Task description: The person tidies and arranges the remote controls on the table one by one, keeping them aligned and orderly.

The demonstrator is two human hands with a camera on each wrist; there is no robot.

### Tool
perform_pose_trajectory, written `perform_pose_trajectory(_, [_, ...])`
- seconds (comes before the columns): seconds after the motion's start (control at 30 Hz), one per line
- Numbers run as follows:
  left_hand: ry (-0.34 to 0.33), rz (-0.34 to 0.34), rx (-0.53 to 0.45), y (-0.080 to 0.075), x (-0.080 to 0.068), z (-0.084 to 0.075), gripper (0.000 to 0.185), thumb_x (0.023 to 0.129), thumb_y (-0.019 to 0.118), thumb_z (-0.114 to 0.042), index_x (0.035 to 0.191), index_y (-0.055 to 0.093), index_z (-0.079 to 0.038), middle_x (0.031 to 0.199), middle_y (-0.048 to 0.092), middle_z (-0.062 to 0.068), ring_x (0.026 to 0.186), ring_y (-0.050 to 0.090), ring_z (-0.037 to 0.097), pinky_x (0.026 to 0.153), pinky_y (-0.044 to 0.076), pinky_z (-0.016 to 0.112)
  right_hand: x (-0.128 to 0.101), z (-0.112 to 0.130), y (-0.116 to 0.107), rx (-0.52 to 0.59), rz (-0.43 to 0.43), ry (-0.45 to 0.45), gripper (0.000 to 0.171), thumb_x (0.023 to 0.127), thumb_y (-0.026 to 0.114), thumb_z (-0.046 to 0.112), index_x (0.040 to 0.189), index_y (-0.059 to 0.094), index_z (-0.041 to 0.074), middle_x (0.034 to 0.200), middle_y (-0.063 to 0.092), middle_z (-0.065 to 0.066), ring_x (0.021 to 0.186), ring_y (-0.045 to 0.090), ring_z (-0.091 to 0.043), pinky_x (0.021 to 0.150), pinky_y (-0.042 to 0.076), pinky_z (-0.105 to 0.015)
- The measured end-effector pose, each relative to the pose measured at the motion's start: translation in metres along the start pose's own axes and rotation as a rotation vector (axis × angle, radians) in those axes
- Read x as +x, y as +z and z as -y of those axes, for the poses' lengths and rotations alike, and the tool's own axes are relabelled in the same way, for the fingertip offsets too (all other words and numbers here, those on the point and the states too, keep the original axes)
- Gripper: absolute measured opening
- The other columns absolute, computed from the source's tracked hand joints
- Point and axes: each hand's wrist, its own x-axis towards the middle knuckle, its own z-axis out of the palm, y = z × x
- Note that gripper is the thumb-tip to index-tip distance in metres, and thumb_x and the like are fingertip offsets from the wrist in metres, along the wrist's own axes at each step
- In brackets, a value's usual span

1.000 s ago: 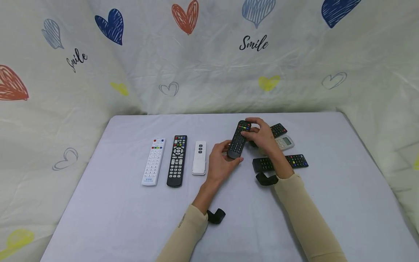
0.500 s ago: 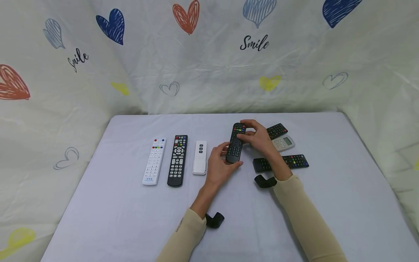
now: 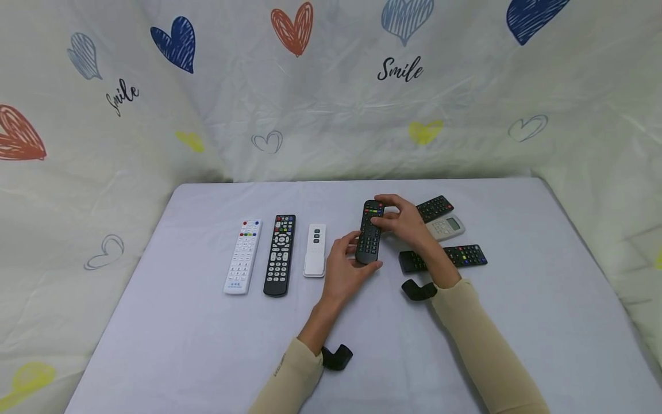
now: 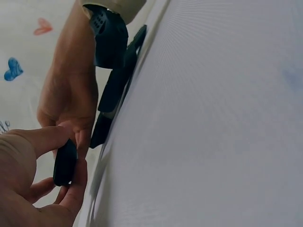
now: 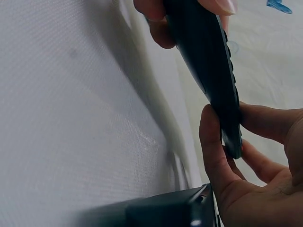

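Bare tabletop [image 3: 207,345] lies open nearest the person. Left hand [image 3: 345,269] pinches the near end of the black remote [image 3: 370,232]; right hand [image 3: 408,221] pinches its far end. Remote sits mid-tabletop, long axis near-to-far, coloured buttons at the far end, buttons up.

The person's left hand [image 3: 345,267] is in front of the body, with the palm turned inward. Its thumb and fingers are curled and pinch the near end of what both hands hold. The right hand [image 3: 407,221] is a little farther away, with its fingers bent over the far end of it. Both forearms wear beige sleeves and come in from the lower edge. A black strap sits at each wrist.
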Motion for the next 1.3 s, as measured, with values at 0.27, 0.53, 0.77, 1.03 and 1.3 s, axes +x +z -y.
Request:
perform_pose_trajectory(0.27, [0.012, -0.015, 0.025, 0.002, -0.006, -0.001, 0.079, 0.079, 0.092, -0.015, 0.149, 0.055, -0.012, 0.136, 0.059, 0.011, 0.118, 0.063, 0.021, 0.090, 0.059, 0.025, -0.002, 0.003, 0.001, 0.012, 0.023, 0.015, 0.067, 0.096, 0.075, 0.012, 0.155, 0.045, 0.006, 0.157, 0.047, -0.017, 0.093, 0.070, -0.002, 0.076, 0.057, -0.019])
perform_pose_trajectory(0.53, [0.006, -0.030, 0.060, 0.004, -0.011, -0.002, 0.081, 0.078, 0.091, -0.011, 0.149, 0.054, -0.009, 0.138, 0.059, 0.012, 0.119, 0.063, 0.022, 0.090, 0.060, 0.024, -0.002, 0.004, 0.004, 0.019, 0.047, 0.014, 0.066, 0.096, 0.074, 0.010, 0.155, 0.045, 0.004, 0.156, 0.048, -0.018, 0.091, 0.070, -0.001, 0.076, 0.058, -0.019])
perform_pose_trajectory(0.77, [0.015, -0.053, 0.105, 0.005, -0.016, -0.003, 0.080, 0.078, 0.091, -0.008, 0.148, 0.055, -0.007, 0.136, 0.059, 0.013, 0.116, 0.064, 0.022, 0.087, 0.059, 0.023, -0.003, 0.003, 0.007, -0.010, 0.061, 0.012, 0.065, 0.096, 0.074, 0.009, 0.155, 0.045, 0.004, 0.154, 0.050, -0.020, 0.088, 0.070, -0.002, 0.074, 0.057, -0.018])
perform_pose_trajectory(1.03, [0.002, -0.080, 0.173, 0.004, -0.022, -0.002, 0.079, 0.079, 0.091, -0.009, 0.149, 0.054, -0.008, 0.135, 0.058, 0.013, 0.115, 0.062, 0.021, 0.088, 0.058, 0.026, -0.003, 0.003, 0.016, -0.043, 0.069, -0.006, 0.064, 0.096, 0.074, 0.008, 0.153, 0.047, 0.006, 0.152, 0.051, -0.020, 0.091, 0.069, -0.004, 0.075, 0.057, -0.019])
perform_pose_trajectory(1.3, [0.009, -0.098, 0.245, 0.002, -0.029, -0.001, 0.077, 0.081, 0.089, -0.010, 0.149, 0.052, -0.007, 0.135, 0.056, 0.014, 0.116, 0.061, 0.023, 0.087, 0.056, 0.027, -0.001, -0.002, 0.025, -0.032, 0.063, -0.022, 0.063, 0.094, 0.075, 0.006, 0.152, 0.049, 0.004, 0.149, 0.052, -0.021, 0.097, 0.069, -0.011, 0.074, 0.056, -0.018])
